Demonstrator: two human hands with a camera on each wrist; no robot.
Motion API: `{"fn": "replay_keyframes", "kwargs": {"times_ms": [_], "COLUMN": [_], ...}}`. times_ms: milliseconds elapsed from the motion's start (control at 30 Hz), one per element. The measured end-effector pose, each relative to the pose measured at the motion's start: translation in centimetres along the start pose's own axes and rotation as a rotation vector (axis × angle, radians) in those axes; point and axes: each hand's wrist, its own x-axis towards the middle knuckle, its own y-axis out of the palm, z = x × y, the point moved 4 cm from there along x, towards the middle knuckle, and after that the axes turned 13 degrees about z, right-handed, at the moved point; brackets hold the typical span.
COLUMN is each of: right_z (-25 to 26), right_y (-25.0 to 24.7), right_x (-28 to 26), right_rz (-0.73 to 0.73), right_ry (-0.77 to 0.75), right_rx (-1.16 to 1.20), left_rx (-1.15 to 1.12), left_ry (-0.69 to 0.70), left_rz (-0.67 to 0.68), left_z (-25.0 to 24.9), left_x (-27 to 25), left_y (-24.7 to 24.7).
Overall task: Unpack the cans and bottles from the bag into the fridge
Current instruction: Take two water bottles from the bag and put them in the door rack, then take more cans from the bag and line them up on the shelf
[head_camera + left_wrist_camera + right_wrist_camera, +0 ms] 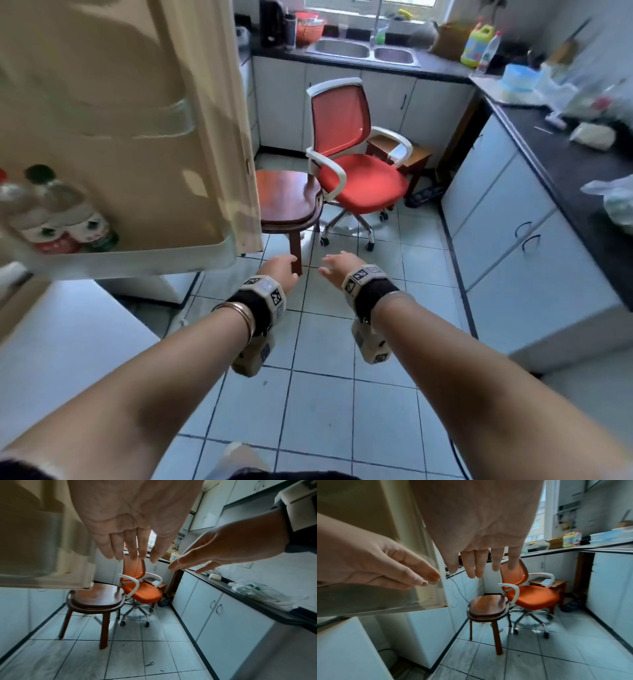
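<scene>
The beige fridge door stands open on the left. Its lower shelf holds two clear bottles with red and green labels. Both arms reach forward over the tiled floor. My left hand is empty with its fingers loosely straight, just right of the door's lower corner. My right hand hovers beside it, also empty, fingers spread and relaxed. A white plastic bag lies on the dark counter at the right, well away from both hands; it also shows in the left wrist view.
A wooden stool stands just ahead of my hands, and a red office chair behind it. White cabinets under a dark counter run along the right. A double sink is at the back. A white appliance top lies at lower left.
</scene>
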Motion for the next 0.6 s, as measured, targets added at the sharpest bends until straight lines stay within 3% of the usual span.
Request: {"fn": "replay_keyframes", "kwargs": {"times_ms": [400, 600], "right_z": [-17.2, -25.5], "right_y": [-1.0, -3.7], "right_x": [-2.9, -3.4], "right_rz": [-0.015, -0.041], "right_ry": [0.357, 0.496], "right_rx": [0.230, 0.358], "left_rx": [0.172, 0.208], "left_ry": [0.263, 0.409], "left_rz": [0.166, 0.238], "left_z": [-16.3, -25.4], "left_x": [9.6, 15.7], "left_y": [4.5, 5.1]}}
